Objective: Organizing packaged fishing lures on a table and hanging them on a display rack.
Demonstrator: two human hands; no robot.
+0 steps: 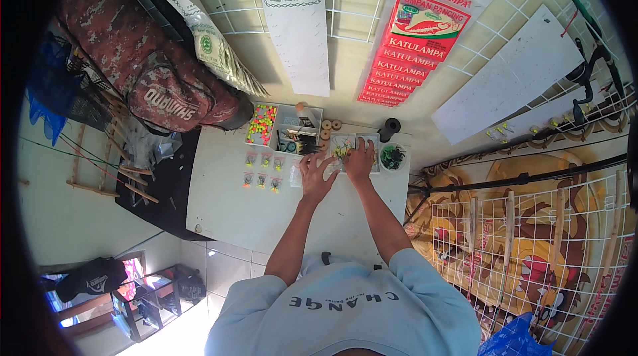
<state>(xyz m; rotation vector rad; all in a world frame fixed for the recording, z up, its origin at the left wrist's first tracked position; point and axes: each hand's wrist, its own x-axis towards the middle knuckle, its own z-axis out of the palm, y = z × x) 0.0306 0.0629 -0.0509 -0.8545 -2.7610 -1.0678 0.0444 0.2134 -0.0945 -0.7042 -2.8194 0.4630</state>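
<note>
My left hand [318,175] is at the left edge of a clear plastic tray [373,169], its fingers bent and apart, beside some clear empty-looking bags [294,175]. My right hand [359,160] reaches into the tray with curled fingers among small yellow and dark lure-like items [341,150]; whatever they grip is hidden. Several small bagged lures [266,160] lie in rows to the left. A round container of green and dark pieces [392,155] stands just right of the tray.
A white divided box [278,107] holds colorful beads and small supplies, near wooden spools [325,133] and a dark cylinder [389,129]. All sit on the white table [226,203]. A camouflage bag [159,84] and wooden frames [93,186] are left, a wire grid [518,236] right, hanging packets [419,37] behind.
</note>
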